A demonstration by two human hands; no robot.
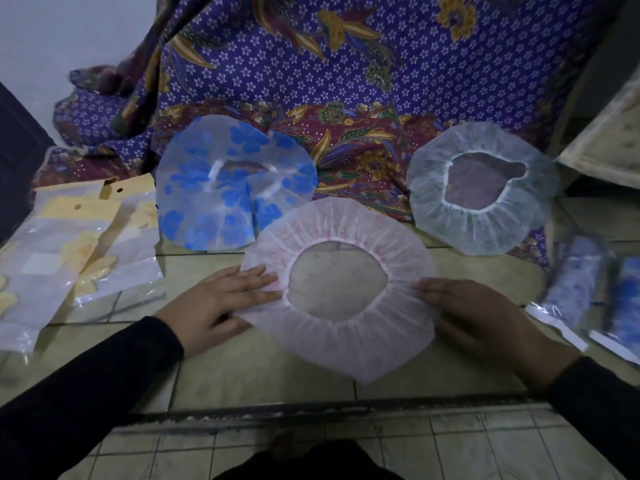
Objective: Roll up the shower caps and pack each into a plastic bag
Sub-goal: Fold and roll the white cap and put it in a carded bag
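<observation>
Far to the left of the pink shower cap (346, 344), a pile of plastic bags (69, 258) with yellow contents is lying on the tiled floor (263, 372). Judgement: they are sitting within your left arm's reach for the packing step.

Behind the pink cap and to its left, the blue-flowered cap (221, 188) is lying spread out, its near edge just tucked under the pink cap's rim. It is probably waiting its turn.

Your left hand (221, 296) is pressing flat on the pink cap's left rim, fingers straight and together, curled round nothing. The pink cap itself is lying opened out, elastic ring facing up, directly in front of you. It is not yet rolled.

Your right hand (485, 317) is resting at the cap's right rim with fingers extended. I cannot tell whether the tips are lying on the frill or slipping beneath it. The hands are sitting well apart, one on each side. Judgement: you are flattening the cap so that it rolls evenly.

Behind the pink cap to the right, a white cap (485, 223) is lying open, partly on the batik cloth (346, 64). Farther right, blurred blue packets (581, 292) are lying on the floor, apparently caps already bagged.
</observation>
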